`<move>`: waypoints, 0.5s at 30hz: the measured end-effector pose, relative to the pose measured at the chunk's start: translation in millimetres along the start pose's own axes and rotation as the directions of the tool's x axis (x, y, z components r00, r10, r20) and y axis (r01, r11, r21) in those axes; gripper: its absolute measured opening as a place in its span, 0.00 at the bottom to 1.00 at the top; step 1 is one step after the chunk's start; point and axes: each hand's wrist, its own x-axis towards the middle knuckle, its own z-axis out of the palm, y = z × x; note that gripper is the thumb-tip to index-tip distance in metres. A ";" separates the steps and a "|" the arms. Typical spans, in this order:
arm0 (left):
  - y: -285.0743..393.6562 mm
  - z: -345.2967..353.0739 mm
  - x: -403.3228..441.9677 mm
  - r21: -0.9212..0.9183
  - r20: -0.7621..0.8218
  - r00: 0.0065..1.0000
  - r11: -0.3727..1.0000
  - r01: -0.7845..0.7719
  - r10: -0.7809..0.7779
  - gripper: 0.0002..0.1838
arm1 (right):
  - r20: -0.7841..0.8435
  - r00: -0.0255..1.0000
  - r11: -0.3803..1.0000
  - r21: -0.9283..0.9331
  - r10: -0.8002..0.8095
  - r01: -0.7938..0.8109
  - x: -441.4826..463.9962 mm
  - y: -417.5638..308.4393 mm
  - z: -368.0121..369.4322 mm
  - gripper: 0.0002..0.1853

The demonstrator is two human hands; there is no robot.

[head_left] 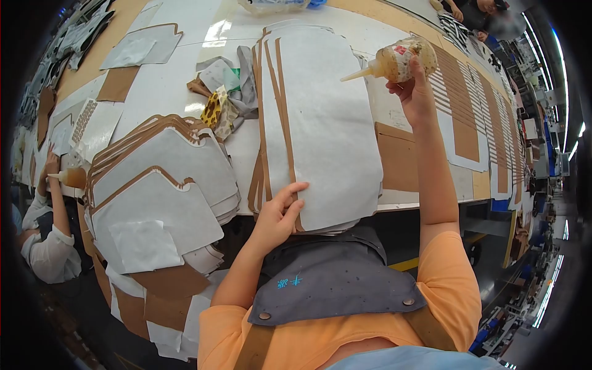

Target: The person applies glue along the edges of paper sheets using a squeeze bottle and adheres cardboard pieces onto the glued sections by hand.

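Observation:
A stack of large white sheets [327, 123] with brown edge strips lies in front of me, reaching the table's near edge. My left hand [280, 214] rests at its lower left corner, fingers bent over the edge of the sheets; the fingertips touch the top sheet and the thumb lies close to them. In my right hand [410, 89] is a squeeze bottle [404, 60] of yellowish glue, held tilted above the right side of the stack. Its pointed nozzle aims left, over the top sheet and apart from it.
Fanned white pieces with brown edges [160, 160] lie at the left. Crumpled cloth scraps [225, 92] sit behind them. Brown panels and striped sheets [459, 111] cover the right side. A co-worker with a bottle [74, 177] is at far left, another person at top right.

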 end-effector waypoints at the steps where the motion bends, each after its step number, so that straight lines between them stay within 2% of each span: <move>1: -3.7 -2.1 -1.3 0.056 -0.002 1.000 0.998 -0.030 0.031 0.17 | 0.010 1.000 1.000 -0.027 0.000 0.000 9.1 1.7 6.9 0.27; 6: -13.5 -7.3 -0.6 0.105 0.012 0.994 0.988 -0.111 0.110 0.15 | 0.114 0.993 0.997 -0.068 -0.036 0.044 53.5 14.1 42.8 0.29; 10: -9.9 -14.9 0.1 -0.075 0.085 0.995 0.996 0.053 -0.046 0.15 | 0.172 0.979 0.984 -0.118 -0.113 0.134 84.7 20.3 78.0 0.28; 13: -9.3 -19.4 2.8 -0.028 0.141 0.990 0.999 0.033 -0.028 0.14 | 0.200 0.962 0.947 -0.225 -0.184 0.228 109.1 29.2 100.5 0.28; 14: -6.9 -21.3 3.8 -0.009 0.156 0.985 0.997 0.075 -0.073 0.12 | 0.198 0.967 0.946 -0.252 -0.158 0.206 116.3 30.9 106.6 0.29; 15: -9.6 -20.4 4.6 0.004 0.136 0.991 1.000 0.015 -0.016 0.12 | 0.212 0.960 0.934 -0.266 -0.184 0.237 123.5 33.7 112.4 0.29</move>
